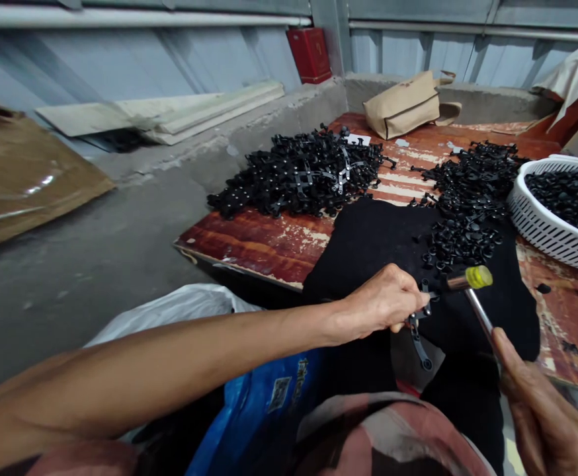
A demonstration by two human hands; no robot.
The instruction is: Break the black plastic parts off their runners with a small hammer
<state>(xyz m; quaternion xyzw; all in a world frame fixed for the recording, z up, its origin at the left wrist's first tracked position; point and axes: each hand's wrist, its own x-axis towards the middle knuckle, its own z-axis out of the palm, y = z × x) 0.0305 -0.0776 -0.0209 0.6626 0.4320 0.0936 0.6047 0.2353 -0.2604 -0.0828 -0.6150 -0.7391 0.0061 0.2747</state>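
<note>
My left hand (385, 303) is closed on a small black linkage piece (418, 337), whose jointed arms stick out past the fingers, one hanging downward. Wrapped round the metal handle of a hammer (478, 309) is my right hand (537, 396). The hammer's head, with a yellow face on one end, is beside the linkage piece; whether they touch I cannot tell. Beneath the hands lies a black cloth (368, 248). Just beyond the hammer is a heap of small black round-headed parts (460, 244) on the cloth.
Jointed black pieces form a big pile (293, 172) on the worn red-brown board (259, 241). Another dark pile (472, 175) lies right of it. A white basket (557, 225) of black parts stands at the right. Behind sits a tan bag (403, 106); a blue bag (264, 403) is below my left arm.
</note>
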